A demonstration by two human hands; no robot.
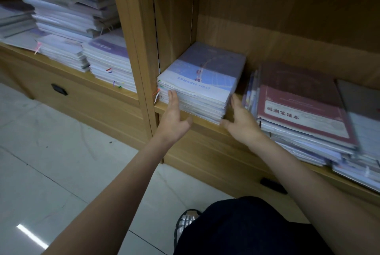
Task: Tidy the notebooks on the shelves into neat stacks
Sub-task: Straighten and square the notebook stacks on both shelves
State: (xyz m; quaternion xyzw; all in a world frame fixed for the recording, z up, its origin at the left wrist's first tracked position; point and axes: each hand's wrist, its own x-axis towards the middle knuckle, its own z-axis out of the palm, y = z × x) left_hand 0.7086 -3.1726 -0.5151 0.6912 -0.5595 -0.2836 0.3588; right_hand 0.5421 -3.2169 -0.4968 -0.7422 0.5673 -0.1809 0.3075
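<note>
Fingers (172, 96) of both hands lie straight against the blue notebook stack (202, 78), right fingertips hidden behind it, beside a blurred red pile (304, 110).

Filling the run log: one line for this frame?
left hand: open, against blue notebook stack front | right hand: open, at stack's right side | red notebook pile: untidy, right

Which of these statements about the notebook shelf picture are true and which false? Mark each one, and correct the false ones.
1. Both hands are at the blue notebook stack. True: left hand, right hand.
2. Its top cover reads ROMANCE FIRST. True.
3. The dark red notebook lies left of that stack. False: it lies to the right.
4. The left hand holds a pen. False: it holds nothing.
5. The floor is carpeted. False: pale glossy tiles.
</note>
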